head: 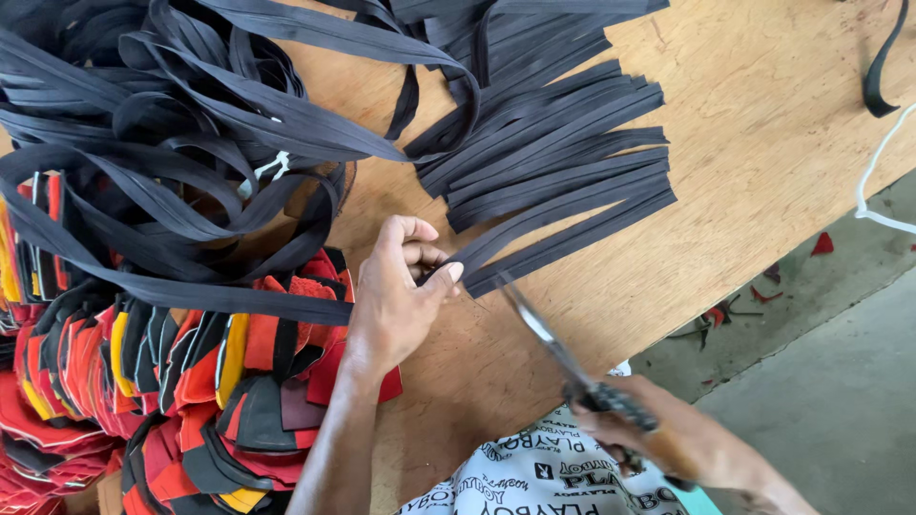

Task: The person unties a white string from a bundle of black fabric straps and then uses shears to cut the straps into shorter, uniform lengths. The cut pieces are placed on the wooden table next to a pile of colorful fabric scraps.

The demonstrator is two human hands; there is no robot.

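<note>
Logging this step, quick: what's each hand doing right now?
Left hand: closed, pinching a black strap between thumb and fingers.
Right hand: closed on the handles of the scissors, blades near the strap.

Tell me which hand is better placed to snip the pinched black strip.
Right, probably. The right hand holds the scissors, blades at the black strip; the left hand pinches it.

The left hand point(401, 296) is pinching a black strap point(534, 238) at centre. At five o'clock, the right hand point(668, 439) is gripping scissors point(549, 339), blades pointing toward eleven. Red-and-black fabric pieces point(191, 381) are lying at eight o'clock on the wooden table point(763, 124).
</note>
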